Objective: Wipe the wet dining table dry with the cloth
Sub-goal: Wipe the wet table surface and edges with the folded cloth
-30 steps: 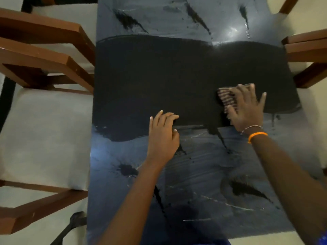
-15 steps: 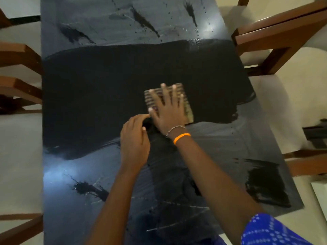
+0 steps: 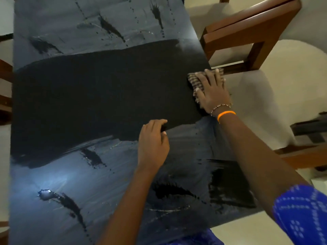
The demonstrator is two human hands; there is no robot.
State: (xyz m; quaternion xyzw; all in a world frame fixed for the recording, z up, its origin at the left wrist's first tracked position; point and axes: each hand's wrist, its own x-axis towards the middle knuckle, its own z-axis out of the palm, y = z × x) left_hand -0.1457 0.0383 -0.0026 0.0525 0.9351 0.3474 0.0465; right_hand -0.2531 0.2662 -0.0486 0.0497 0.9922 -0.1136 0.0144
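The dark dining table point(image 3: 88, 96) fills the view, with a matt black band across its middle and glossy wet streaks and droplets above and below it. A striped folded cloth point(image 3: 195, 80) lies at the table's right edge, at the right end of the band. My right hand point(image 3: 213, 91) presses flat on the cloth with fingers spread, hiding most of it. My left hand point(image 3: 153, 144) rests on the table near the middle, at the band's lower border, fingers curled under and holding nothing.
A wooden chair point(image 3: 251, 32) with a pale cushion stands close to the table's right edge, just beyond the cloth. Another chair frame point(image 3: 304, 156) sits lower right. Wooden chair parts point(image 3: 5, 76) show along the left edge.
My right hand has slid the cloth from the table's middle out to its right edge. My left hand stays planted on the table with fingers curled. The view has shifted left.
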